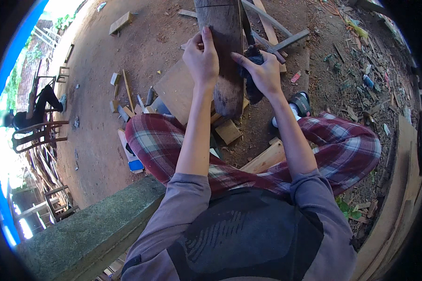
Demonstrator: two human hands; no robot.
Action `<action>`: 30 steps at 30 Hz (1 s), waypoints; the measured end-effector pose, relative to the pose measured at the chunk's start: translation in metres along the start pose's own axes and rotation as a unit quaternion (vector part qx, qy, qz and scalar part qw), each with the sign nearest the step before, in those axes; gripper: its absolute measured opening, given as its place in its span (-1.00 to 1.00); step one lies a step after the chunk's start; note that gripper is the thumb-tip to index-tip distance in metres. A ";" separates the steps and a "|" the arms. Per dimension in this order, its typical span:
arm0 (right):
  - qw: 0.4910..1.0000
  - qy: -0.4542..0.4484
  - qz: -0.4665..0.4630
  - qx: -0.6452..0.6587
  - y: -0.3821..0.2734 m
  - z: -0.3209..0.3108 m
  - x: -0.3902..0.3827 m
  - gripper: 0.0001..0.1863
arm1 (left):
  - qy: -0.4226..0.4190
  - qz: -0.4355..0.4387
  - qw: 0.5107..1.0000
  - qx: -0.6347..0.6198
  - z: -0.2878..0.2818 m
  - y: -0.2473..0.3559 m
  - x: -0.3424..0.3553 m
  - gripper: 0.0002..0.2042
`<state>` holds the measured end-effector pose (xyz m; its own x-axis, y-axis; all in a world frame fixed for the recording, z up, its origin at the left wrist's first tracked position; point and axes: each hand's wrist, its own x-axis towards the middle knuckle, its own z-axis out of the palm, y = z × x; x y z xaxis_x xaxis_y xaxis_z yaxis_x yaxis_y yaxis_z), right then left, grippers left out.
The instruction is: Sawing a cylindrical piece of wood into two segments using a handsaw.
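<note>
A dark, worn wooden plank (226, 79) stretches away in front of me, its rounded near end above the ground between my legs. My left hand (202, 61) is closed on the plank's left edge, thumb laid along its top face. At the opposite edge, my right hand (263, 72) closes around a black wrapped bundle (254, 89); its thumb tip reaches the plank's right edge. From the bundle a thin dark bar (246, 23) runs away alongside the plank. The fingers of both hands are partly hidden.
Beneath the plank lie a flat brown board (176, 89) and a wood block (228, 132). Crossed timber pieces (286, 42) lie beyond my right hand. A mossy concrete beam (94, 229) is at my left, long boards (400, 187) at my right. Someone sits on a chair (40, 133) far left.
</note>
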<state>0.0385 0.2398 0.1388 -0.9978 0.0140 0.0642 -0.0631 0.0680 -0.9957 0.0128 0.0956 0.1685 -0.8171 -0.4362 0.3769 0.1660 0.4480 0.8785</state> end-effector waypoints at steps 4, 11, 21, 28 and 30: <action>1.000 0.004 -0.005 0.000 0.007 0.003 0.001 -0.64 | -0.043 -0.014 0.999 0.008 -0.004 0.002 0.000 -0.51; 1.000 0.005 0.003 0.005 0.014 0.010 0.001 -0.64 | -0.113 -0.063 0.989 -0.078 -0.003 -0.020 0.000 -0.42; 0.978 -0.013 0.052 -0.200 0.060 0.002 0.020 -0.64 | -0.184 0.099 0.926 0.316 -0.012 -0.065 0.038 -0.47; 0.929 0.016 0.016 -0.370 0.072 0.001 0.014 -0.63 | -0.281 0.061 0.886 0.363 -0.016 -0.106 0.048 -0.44; 0.930 0.003 0.001 -0.367 0.068 0.002 0.016 -0.64 | -0.301 0.060 0.876 0.373 -0.017 -0.115 0.044 -0.44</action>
<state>0.0180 0.2423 0.0715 -0.9977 0.0205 0.0652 -0.0296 0.7303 -0.6825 -0.0327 0.0117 0.0892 -0.9987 0.0388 0.0332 0.0474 0.9455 0.3221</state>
